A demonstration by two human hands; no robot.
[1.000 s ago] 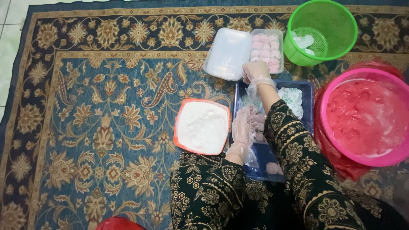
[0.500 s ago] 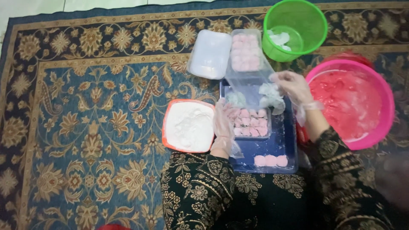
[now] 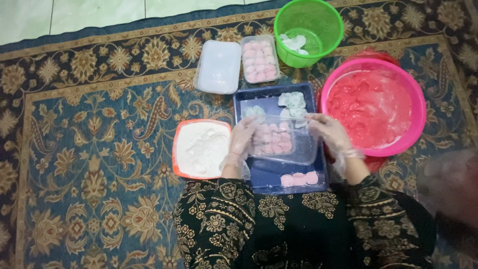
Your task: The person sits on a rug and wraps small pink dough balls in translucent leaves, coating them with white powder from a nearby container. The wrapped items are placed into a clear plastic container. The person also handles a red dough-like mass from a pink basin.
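Both my hands wear thin clear plastic gloves. My left hand (image 3: 242,141) grips the left side of a clear plastic box (image 3: 281,142) filled with pink round cakes. My right hand (image 3: 331,133) holds the box's right side and its clear lid. The box is over a dark blue tray (image 3: 269,177). On the tray lie three pink cakes (image 3: 298,179) at the near edge and white paper cups (image 3: 294,102) at the far end.
An orange-rimmed container of white flour (image 3: 201,149) sits left of the tray. A pink basin of pink dough (image 3: 373,107) stands right. Farther off are a green bucket (image 3: 308,32), a white lidded box (image 3: 218,67) and another box of pink cakes (image 3: 260,60), all on a patterned carpet (image 3: 89,164).
My right hand came back from the far box, passed the pink basin and now holds the clear box's right side. My left hand stays on its left side.
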